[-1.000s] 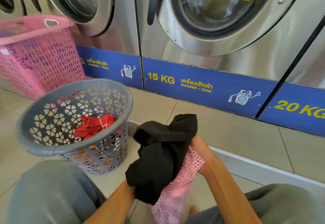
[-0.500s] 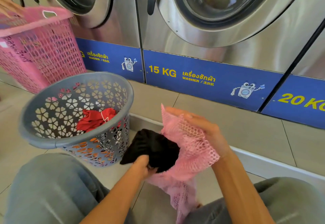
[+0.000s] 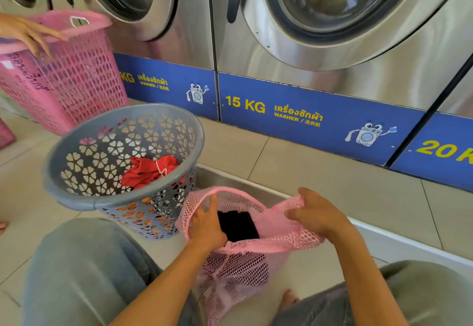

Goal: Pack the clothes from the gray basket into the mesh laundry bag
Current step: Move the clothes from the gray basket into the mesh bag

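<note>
A pink mesh laundry bag hangs open between my knees. My left hand grips the left side of its rim. My right hand grips the right side and stretches the mouth wide. A black garment lies inside the bag, just below the opening. To the left stands the gray basket with flower cut-outs, tilted toward me. A red garment with a white cord lies at its bottom.
A pink laundry basket stands at the back left, with another person's hand on its rim. Steel washing machines with blue labels fill the background. A low white ledge crosses the tiled floor beside my right knee.
The black garment has gone from above the bag down into it. My left hand let go of it and took the bag's rim. Another person's hand appeared on the pink basket.
</note>
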{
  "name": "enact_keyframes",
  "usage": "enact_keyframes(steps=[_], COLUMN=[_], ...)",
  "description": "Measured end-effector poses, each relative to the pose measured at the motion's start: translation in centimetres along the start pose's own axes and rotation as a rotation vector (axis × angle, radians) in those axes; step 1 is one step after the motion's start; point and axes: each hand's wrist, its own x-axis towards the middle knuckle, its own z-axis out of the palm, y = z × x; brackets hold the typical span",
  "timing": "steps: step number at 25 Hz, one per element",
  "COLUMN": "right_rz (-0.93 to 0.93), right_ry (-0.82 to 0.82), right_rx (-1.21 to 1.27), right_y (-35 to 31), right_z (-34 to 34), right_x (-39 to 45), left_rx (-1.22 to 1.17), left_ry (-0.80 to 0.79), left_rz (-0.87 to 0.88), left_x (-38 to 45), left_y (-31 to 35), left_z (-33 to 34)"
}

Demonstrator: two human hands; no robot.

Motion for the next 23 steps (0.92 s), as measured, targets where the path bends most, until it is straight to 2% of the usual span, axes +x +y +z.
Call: enact_keyframes(steps=[2,4,6,7,9,10,13,16,20,23], right_rz=[0.034,-0.042,-0.159,-0.197,-0.196,-0.176,-0.113,-0.063,0.024,0.066], right_ry=[0.098,0.394,0.658,0.690,0.615,0.521,0.233,0.110,0.121,0.124], right_rx=[-0.036,0.081,0.322,0.418,0.433,0.392,0.424,0.545,0.676,0.749], right_y=[-0.3,-0.8,-1.1,-1.2,-1.4,-1.7,-2.1,-2.8,-3.1,-3.5], right_z=[-0.1,-1.4,-2.8,-3.1,-2.0,-0.8,3.6,7.0,8.3,8.3], right_x=[0.0,-0.1,-0.6,-0.6,0.1,0.7,3.5,5.5,7.5,8.9], left_rx=[-0.068,-0.163,-0.198,-0.159,-0.050,-0.016,-0.035,-0.138,-0.192,-0.336], left_ry=[0.079,0.161,0.139,0.078,-0.075,-0.139,-0.189,-0.130,0.061,0.204], left_rz=[0.007,0.011,0.003,-0.009,-0.051,-0.067,-0.036,0.110,0.310,0.296], left_x=[-0.1,0.0,-0.6,-0.8,-1.1,-1.2,-0.8,0.3,1.9,4.7], left_y=[0.1,0.0,-0.1,-0.3,-0.5,-0.3,0.7,2.0,1.6,-0.1], left_z=[-1.4,-2.4,-2.7,-2.6,-2.0,-2.0,-3.6,-7.5,-14.3,-18.1])
